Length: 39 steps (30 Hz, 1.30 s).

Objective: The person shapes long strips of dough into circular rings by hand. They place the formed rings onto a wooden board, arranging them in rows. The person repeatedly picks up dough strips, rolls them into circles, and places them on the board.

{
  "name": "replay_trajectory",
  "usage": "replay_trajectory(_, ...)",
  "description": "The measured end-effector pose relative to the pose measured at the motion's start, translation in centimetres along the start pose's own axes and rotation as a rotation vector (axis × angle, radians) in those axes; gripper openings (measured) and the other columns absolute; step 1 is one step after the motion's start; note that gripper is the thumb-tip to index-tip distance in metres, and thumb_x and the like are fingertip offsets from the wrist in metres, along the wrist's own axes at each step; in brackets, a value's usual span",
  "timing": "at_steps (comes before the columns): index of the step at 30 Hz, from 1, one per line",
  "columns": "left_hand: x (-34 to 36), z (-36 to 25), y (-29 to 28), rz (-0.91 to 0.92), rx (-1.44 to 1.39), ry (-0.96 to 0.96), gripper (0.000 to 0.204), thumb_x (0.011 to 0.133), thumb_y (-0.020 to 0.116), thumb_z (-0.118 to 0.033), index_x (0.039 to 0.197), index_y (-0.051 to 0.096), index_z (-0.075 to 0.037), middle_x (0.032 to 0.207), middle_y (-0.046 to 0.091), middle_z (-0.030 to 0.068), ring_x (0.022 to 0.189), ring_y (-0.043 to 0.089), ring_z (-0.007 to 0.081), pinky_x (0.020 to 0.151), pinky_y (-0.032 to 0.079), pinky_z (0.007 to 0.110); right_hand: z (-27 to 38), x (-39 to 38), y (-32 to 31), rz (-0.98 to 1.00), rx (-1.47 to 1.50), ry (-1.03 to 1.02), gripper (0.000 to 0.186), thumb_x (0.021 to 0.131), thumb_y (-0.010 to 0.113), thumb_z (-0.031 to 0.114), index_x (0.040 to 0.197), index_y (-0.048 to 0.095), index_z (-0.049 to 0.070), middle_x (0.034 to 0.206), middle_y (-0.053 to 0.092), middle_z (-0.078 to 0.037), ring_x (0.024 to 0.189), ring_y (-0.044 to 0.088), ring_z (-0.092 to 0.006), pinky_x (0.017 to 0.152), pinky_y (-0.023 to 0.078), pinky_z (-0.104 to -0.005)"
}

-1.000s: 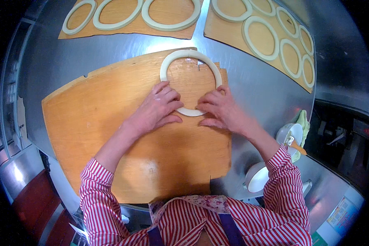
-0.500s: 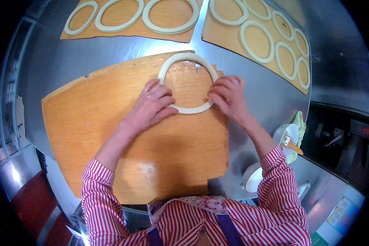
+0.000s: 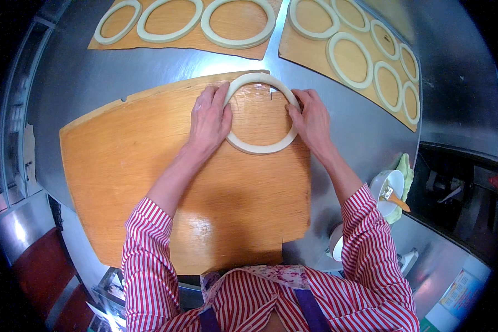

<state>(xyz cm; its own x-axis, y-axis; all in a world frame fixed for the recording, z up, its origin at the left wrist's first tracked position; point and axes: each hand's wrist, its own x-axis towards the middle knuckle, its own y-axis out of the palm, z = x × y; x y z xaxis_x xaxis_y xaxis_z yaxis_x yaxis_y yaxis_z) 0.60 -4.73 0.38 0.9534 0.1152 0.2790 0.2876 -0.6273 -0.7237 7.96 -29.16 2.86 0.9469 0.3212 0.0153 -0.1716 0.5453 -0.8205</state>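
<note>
A pale cream ring, which looks like dough, (image 3: 260, 149) lies near the back right of a large wooden board (image 3: 133, 182). My left hand (image 3: 207, 116) grips the ring's left side, fingers curled at its upper left. My right hand (image 3: 310, 116) grips the right side of the same ring, thumb toward the inside. Both forearms come up from below in red-and-white striped sleeves.
The boards lie on a metal table (image 3: 359, 138). Behind, two more boards (image 3: 235, 52) (image 3: 310, 50) carry several similar rings. At the right stand a white bowl (image 3: 380, 202) with a wooden-handled brush (image 3: 398, 202), a green cloth (image 3: 405, 166) and a second bowl (image 3: 335, 240).
Both hands have moved from the ring's lower sides up along it to its left and right. My left hand's fingers now point forward along the rim. The ring looks slightly shifted.
</note>
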Motion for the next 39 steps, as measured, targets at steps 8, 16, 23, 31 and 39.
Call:
replay_trajectory(8, 2.0, -0.3, 1.4, -0.053, 0.106, 0.030, 0.044, 0.086, 0.070, -0.016, 0.127, 0.060, -0.003, 0.110, 0.060, 0.0190, 0.097, 0.060, 0.0381, 0.086, 0.048, 0.047, 0.9, 1.8, 1.1, -0.076, -0.049, -0.012, 0.034, 0.087, 0.070, 0.025, 0.113, 0.069, 0.004, 0.105, 0.063, -0.014, 0.099, 0.062, -0.0351, 0.085, 0.052, -0.0457)
replay_trajectory(16, -0.2, 0.1, -1.2, -0.117, -0.019, -0.095, 0.048, 0.085, 0.071, -0.016, 0.130, 0.061, -0.005, 0.123, 0.060, 0.0182, 0.110, 0.059, 0.0339, 0.096, 0.047, 0.042, -0.8, 0.7, 0.6, -0.112, 0.008, 0.020, 0.041, 0.087, 0.071, 0.028, 0.116, 0.068, -0.001, 0.109, 0.062, -0.020, 0.100, 0.062, -0.0357, 0.087, 0.051, -0.0453)
replay_trajectory(23, -23.5, 11.2, -14.8, -0.671, 0.294, -0.599, 0.056, 0.089, 0.069, -0.015, 0.139, 0.050, 0.000, 0.136, 0.055, 0.0159, 0.125, 0.050, 0.0282, 0.109, 0.037, 0.041, -2.8, -9.6, -2.8, 0.002, 0.092, 0.313, 0.036, 0.089, 0.066, 0.024, 0.108, 0.068, -0.007, 0.087, 0.070, -0.023, 0.083, 0.069, -0.0375, 0.079, 0.053, -0.0454)
replay_trajectory(31, -47.7, 7.8, -21.0, -1.362, -0.630, -1.524, 0.039, 0.099, 0.058, -0.021, 0.128, 0.056, 0.004, 0.119, 0.065, 0.0147, 0.107, 0.065, 0.0264, 0.089, 0.055, 0.042, -4.1, -14.3, -0.6, 0.116, 0.021, 0.375, 0.026, 0.082, 0.071, 0.009, 0.103, 0.072, -0.006, 0.090, 0.075, -0.019, 0.077, 0.073, -0.0238, 0.074, 0.056, -0.0355)
replay_trajectory(39, -40.9, 11.4, -20.4, -1.163, -0.925, -1.219, 0.026, 0.095, 0.056, -0.014, 0.117, 0.060, -0.001, 0.110, 0.065, 0.0101, 0.105, 0.064, 0.0229, 0.091, 0.053, 0.038, -11.5, -12.0, 0.3, 0.189, 0.166, 0.486, 0.014, 0.079, 0.069, 0.003, 0.089, 0.071, -0.007, 0.073, 0.069, -0.010, 0.061, 0.067, -0.0190, 0.049, 0.054, -0.0324)
